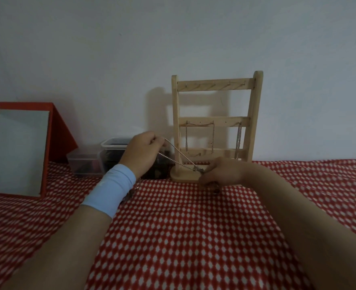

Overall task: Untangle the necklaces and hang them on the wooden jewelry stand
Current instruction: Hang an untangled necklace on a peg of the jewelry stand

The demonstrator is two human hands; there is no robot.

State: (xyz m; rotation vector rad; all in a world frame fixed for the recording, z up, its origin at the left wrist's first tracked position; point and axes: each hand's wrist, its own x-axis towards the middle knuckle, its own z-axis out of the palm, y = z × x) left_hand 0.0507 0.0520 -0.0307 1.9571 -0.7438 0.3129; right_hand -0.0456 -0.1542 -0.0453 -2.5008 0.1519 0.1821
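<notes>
- Near the middle of the frame, the left hand (143,151) is raised with its fingers curled, pinching one end of a silver chain (177,160).
- Lower and to the right, the right hand (223,172) sits just above the cloth and pinches the other end of the same chain, where a small metal piece hangs; whether that piece is a clasp or a pendant is unclear.
- The chain runs taut on a slant between the two hands, crossing in front of the lower left of the wooden stand (214,122).
- The stand is upright against the wall, just behind the hands, with three crossbars.
- One hung necklace (200,124) drapes between two hooks on the middle bar, its ends dangling down.
- A second hung necklace (238,141) dangles from the right end of that bar.
- A small dark tangle (131,194) lies on the cloth beside the left wrist, too blurred to make out.
- A pale blue wristband (112,189) wraps the left forearm.
- A red cloth with white dots (172,237) covers the surface across the lower frame.
- At the left edge, a mirror in a red frame (18,151) leans back.
- Two clear plastic boxes (85,162) sit between the mirror and the left hand.
</notes>
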